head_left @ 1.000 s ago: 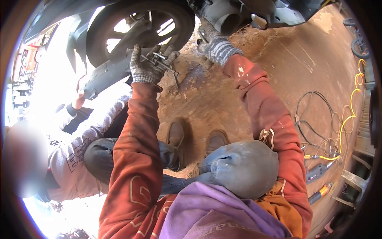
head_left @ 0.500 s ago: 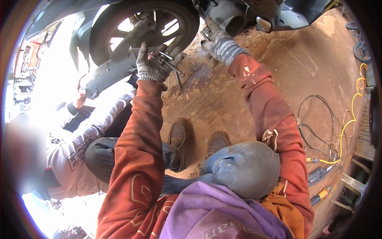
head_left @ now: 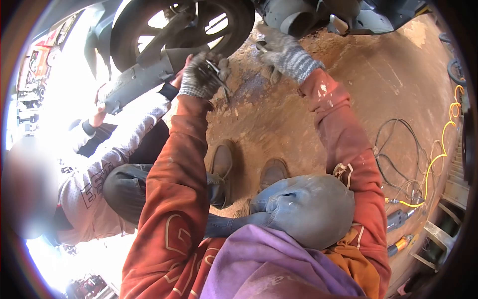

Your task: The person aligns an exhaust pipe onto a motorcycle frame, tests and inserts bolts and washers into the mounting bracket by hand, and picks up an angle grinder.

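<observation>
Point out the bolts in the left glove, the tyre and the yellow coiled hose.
Bolts (head_left: 213,66): head view, on one shank.
Tyre (head_left: 242,24): head view, sidewall.
Yellow coiled hose (head_left: 444,152): head view, mid-length bend.

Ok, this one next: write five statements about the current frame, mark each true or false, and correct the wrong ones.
1. The left hand and the right hand both wear knitted gloves. True.
2. The left hand is holding nothing. False: it holds slim metal pieces.
3. A co-worker's hand is on the long gray part near the wheel. True.
4. Every cord on the ground is black. False: a yellow cord lies there too.
5. The right hand rests on the knee. False: it is reached out, well beyond the knee.
</observation>
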{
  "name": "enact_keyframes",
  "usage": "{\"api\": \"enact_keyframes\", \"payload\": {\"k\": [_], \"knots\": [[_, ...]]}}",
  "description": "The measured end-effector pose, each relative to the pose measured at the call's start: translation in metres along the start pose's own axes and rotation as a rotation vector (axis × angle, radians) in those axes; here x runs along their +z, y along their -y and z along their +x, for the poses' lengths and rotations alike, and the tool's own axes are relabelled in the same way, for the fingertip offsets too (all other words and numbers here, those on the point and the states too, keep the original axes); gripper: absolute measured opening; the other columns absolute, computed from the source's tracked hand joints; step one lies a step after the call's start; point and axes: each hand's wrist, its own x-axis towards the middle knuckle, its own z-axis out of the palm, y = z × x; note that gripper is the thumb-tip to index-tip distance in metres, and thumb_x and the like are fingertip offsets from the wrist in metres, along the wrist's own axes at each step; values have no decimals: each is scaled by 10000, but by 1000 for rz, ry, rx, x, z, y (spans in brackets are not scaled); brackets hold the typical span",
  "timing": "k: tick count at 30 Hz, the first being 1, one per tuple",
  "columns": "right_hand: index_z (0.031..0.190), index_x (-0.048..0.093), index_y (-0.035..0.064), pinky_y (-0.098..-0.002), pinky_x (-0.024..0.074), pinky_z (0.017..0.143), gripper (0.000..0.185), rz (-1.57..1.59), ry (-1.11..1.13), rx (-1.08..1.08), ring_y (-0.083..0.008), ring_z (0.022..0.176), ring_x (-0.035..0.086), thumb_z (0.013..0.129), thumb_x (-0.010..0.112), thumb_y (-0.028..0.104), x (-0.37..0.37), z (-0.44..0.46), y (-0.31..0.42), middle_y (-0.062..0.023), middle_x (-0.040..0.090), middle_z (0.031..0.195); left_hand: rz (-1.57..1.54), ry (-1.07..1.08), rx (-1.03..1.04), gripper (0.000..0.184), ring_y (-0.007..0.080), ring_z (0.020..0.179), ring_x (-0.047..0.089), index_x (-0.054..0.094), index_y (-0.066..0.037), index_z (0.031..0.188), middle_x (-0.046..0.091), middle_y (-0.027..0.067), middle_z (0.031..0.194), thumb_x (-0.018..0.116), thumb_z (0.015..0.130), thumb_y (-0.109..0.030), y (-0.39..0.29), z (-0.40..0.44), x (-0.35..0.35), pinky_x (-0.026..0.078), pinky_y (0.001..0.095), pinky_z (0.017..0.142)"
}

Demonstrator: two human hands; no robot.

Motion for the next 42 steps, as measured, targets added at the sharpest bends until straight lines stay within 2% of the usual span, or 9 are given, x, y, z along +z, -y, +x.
{"api": "enact_keyframes", "payload": {"k": [1, 3, 6, 15, 19, 23, 29, 35, 42], "knots": [[1439, 386, 123, -375, 573, 743, 652, 6, 11, 2, -199, 909, 627, 840, 616, 9, -1, -11, 9, -107, 533, 1298, -87, 228, -258, 613, 358, 1186, 510, 522, -20, 1235, 552, 179, 1198, 503, 918, -545, -13, 5, -28, 424, 522, 1008], [1434, 397, 139, -339, 579, 577, 636, 401, 24, 469, -191, 708, 647, 844, 565, -29, -18, -30, 21, -124, 617, 1131, 381, 76, -184, 534, 285, 949, 607, 574, -47, 1132, 620, 137, 1034, 497, 934, -537, 7, -22, 9, 508, 420, 850], [1437, 382, 134, -301, 530, 450, 633, 459, 69, 483, -174, 587, 621, 846, 552, -19, -15, -59, 2, -121, 648, 981, 451, -421, -87, 311, 188, 575, 538, 612, -105, 918, 601, 32, 721, 619, 892, -416, 50, -16, -47, 457, 338, 541], [1314, 510, -27, -274, 497, 537, 517, 286, -88, 686, -138, 614, 587, 807, 603, 10, -19, -215, -66, -102, 651, 893, 1931, -1017, 39, 660, 376, 1066, 618, 598, 3, 1199, 637, 225, 1151, 714, 766, -481, 68, 37, -132, 504, 425, 853], [1324, 498, -23, -293, 504, 514, 499, 415, -326, 783, -165, 599, 593, 832, 571, 8, -25, -291, -93, -108, 643, 882, 2105, -857, -451, 660, 359, 1254, 499, 552, 8, 1272, 533, 212, 1332, 694, 782, -410, 73, 56, -130, 439, 425, 996], [1325, 490, -37, -333, 511, 493, 490, 678, -468, 907, -212, 583, 610, 836, 518, -43, -36, -313, -73, -149, 645, 955, 2101, -996, -204, 588, 350, 1196, 550, 585, -14, 1240, 590, 212, 1252, 698, 784, -366, 84, 55, -119, 467, 418, 951], [1330, 475, -34, -302, 486, 468, 493, 511, -384, 762, -186, 530, 572, 841, 541, -27, -23, -312, -110, -119, 622, 823, 2089, -215, -360, 462, 355, 923, 664, 669, -35, 1091, 682, 209, 984, 662, 807, -400, 133, 30, -83, 517, 419, 797], [1189, 617, 30, -251, 525, 589, 326, 496, -291, 658, -110, 700, 617, 864, 613, 49, 9, -255, -54, -72, 659, 964, 206, -213, -321, 744, 338, 785, 660, 578, 94, 1139, 674, 195, 943, 570, 855, -594, 150, 15, 8, 554, 436, 753], [1099, 636, -14, -276, 525, 563, 367, 513, -356, 403, -130, 739, 610, 966, 556, 318, 32, -225, -8, -85, 662, 894, -127, -44, -240, 808, 345, 874, 652, 546, 98, 1179, 647, 252, 1044, 493, 875, -649, 158, -24, 86, 564, 469, 757]]}}
